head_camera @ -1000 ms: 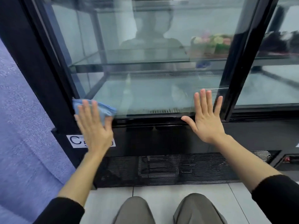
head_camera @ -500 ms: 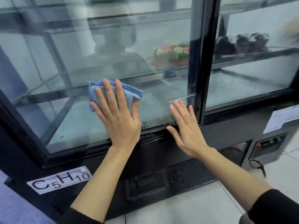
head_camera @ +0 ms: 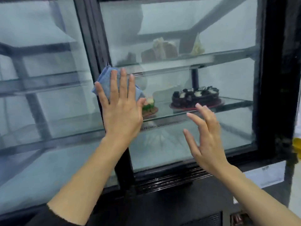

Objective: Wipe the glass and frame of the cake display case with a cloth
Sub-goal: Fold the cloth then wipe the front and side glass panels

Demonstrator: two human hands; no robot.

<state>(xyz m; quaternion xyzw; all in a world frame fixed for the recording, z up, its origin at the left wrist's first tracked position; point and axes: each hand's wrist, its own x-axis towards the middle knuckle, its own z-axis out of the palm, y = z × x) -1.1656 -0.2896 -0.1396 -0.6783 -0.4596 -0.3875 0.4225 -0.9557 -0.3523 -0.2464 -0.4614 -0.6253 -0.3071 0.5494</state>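
The cake display case (head_camera: pixel 276 79) fills the view, its top and left side cut off by the picture's edge. Its black frame carries two glass panes; the central black upright (head_camera: pixel 96 51) runs down between them and is partly hidden behind the left forearm. The glass (head_camera: pixel 203 26) is hazy with reflections, so the pale shapes on the upper shelf (head_camera: pixel 187 57) are hard to make out. On the shelf below sit a dark round chocolate cake (head_camera: pixel 195 97) with white pieces on top and a smaller green-and-pink cake (head_camera: pixel 149 106), half hidden by the left thumb. A pale label (head_camera: pixel 267 173) on the lower right panel is too blurred to read. The left hand (head_camera: pixel 120 108) lies flat, fingers spread, pressing a folded blue cloth (head_camera: pixel 105 82) against the upright and the adjoining right pane. The right hand (head_camera: pixel 206 141) is open, fingers loosely curled, holding nothing, in front of the lower right pane.
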